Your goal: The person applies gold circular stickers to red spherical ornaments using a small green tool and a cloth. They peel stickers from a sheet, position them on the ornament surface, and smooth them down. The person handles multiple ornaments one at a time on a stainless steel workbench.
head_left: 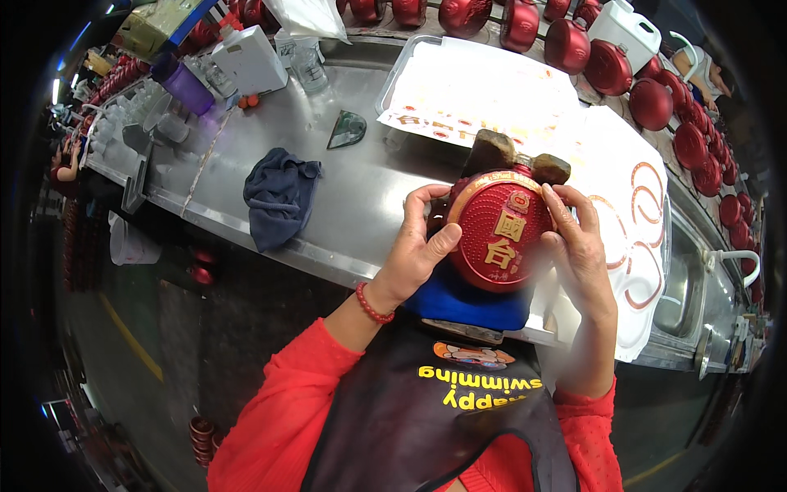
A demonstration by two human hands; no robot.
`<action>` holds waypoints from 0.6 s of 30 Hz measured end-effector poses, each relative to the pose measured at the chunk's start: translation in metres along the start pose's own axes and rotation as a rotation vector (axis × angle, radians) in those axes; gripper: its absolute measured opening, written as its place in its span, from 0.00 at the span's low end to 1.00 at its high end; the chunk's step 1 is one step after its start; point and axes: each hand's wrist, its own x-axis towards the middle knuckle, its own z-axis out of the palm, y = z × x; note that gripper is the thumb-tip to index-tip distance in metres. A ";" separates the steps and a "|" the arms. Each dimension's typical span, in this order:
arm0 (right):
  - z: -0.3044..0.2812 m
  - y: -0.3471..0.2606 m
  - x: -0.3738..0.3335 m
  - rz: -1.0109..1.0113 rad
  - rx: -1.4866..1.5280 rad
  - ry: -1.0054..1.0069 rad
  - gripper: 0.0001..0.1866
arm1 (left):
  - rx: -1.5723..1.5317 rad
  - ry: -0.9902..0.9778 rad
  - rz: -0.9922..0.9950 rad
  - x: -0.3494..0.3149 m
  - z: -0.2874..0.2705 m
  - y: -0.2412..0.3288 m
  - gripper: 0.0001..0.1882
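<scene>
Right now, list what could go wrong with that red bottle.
The red bottle is held up between the left hand and right hand, over the table edge; a slip could drop it to the floor. The decal sheets lie close behind, and an elbow could possibly smudge them.

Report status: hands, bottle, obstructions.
Left hand and right hand both gripping red bottle, held over steel table. Blue cloth lies left, apart.

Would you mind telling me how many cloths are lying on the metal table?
1. A dark blue cloth lies crumpled on the metal table, to the left of the red bottle held in both hands. Others may be hidden behind the bottle and hands.
</scene>
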 end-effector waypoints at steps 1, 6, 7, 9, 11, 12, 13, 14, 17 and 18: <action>0.000 0.001 0.000 -0.003 -0.005 0.003 0.26 | 0.037 0.035 0.012 0.000 -0.001 -0.001 0.35; 0.001 0.001 0.001 0.004 -0.015 -0.004 0.25 | 0.144 0.070 0.048 0.001 0.001 -0.006 0.37; 0.001 0.001 0.001 0.005 -0.017 -0.007 0.25 | 0.156 0.070 0.056 0.001 0.002 -0.007 0.37; 0.001 0.001 0.001 0.009 -0.012 -0.011 0.25 | 0.184 0.070 0.074 0.001 0.001 -0.008 0.37; 0.000 0.002 0.001 0.006 -0.011 -0.009 0.25 | 0.156 0.061 0.077 0.000 0.000 -0.008 0.38; 0.000 0.002 0.001 0.004 -0.005 -0.010 0.25 | 0.111 0.053 0.072 0.000 -0.001 -0.009 0.38; 0.000 0.003 0.001 -0.003 -0.009 -0.007 0.25 | 0.067 0.044 0.066 0.000 -0.001 -0.009 0.38; 0.000 0.003 0.001 -0.010 -0.009 -0.005 0.25 | 0.096 0.045 0.074 0.000 -0.002 -0.009 0.38; -0.001 0.005 0.001 -0.028 -0.025 -0.004 0.26 | 0.168 0.041 0.097 0.000 -0.002 -0.010 0.38; -0.001 0.005 0.001 -0.030 -0.033 -0.006 0.26 | 0.182 0.036 0.105 0.000 -0.003 -0.010 0.38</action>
